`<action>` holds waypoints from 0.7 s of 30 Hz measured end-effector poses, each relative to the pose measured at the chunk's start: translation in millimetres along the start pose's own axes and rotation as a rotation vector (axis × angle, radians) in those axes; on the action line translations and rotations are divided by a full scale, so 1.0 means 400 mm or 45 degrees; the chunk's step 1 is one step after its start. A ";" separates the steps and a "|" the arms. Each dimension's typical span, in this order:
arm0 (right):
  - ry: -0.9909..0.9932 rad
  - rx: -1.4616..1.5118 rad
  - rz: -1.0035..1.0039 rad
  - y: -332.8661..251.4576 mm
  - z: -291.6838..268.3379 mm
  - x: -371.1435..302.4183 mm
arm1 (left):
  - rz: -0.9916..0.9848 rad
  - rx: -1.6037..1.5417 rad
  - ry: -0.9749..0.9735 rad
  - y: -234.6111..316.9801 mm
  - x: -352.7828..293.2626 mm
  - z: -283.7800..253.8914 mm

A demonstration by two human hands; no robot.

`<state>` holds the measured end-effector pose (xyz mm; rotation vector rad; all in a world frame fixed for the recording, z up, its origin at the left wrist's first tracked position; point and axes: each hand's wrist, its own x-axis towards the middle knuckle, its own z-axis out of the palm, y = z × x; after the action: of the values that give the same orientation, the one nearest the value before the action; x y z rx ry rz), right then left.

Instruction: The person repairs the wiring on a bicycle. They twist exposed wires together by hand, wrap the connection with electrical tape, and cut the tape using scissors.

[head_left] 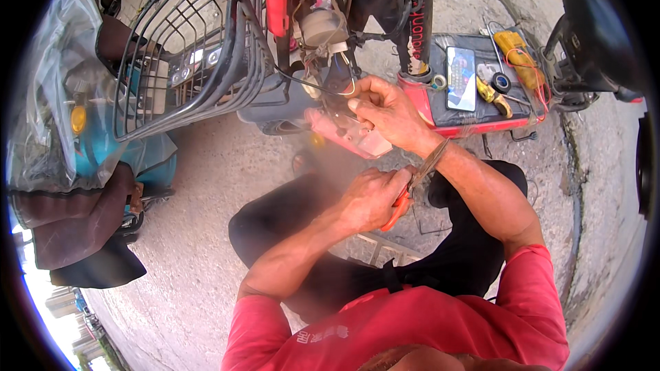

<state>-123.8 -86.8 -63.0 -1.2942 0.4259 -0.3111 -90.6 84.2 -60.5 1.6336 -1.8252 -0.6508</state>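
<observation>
My left hand [375, 199] is closed around a pair of orange-handled pliers [394, 214], low in front of my knees. Its dark metal end [427, 163] points up toward my right wrist. Higher up, my right hand [392, 111] pinches a thin wire [353, 84] between thumb and fingertips. That wire runs up to a white connector [338, 48] below a round grey housing [323, 27] on the front of a red electric scooter. More loose wires hang around the housing. A reddish-clear plastic piece [350, 134], perhaps a light cover, sits just below my right fingertips.
On the scooter's footboard [447, 115] lie a phone [460, 79], a yellow multimeter [519, 58] with red leads, a roll of tape [501, 82] and yellow-handled pliers [492, 96]. A wire basket [185, 55] juts out left. Beyond it stands another vehicle under clear plastic [55, 96].
</observation>
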 end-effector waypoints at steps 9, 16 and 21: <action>0.006 -0.024 -0.003 0.004 -0.001 0.004 | -0.037 0.006 -0.050 -0.002 -0.001 -0.002; -0.002 -0.025 0.014 0.001 0.000 0.001 | -0.055 0.007 -0.063 0.003 0.000 -0.005; 0.000 -0.040 0.003 0.006 -0.003 0.002 | -0.053 0.006 -0.080 0.002 0.001 -0.006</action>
<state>-123.5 -87.7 -65.5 -1.3245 0.4337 -0.3033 -89.7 84.0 -58.2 1.6761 -1.8422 -0.7239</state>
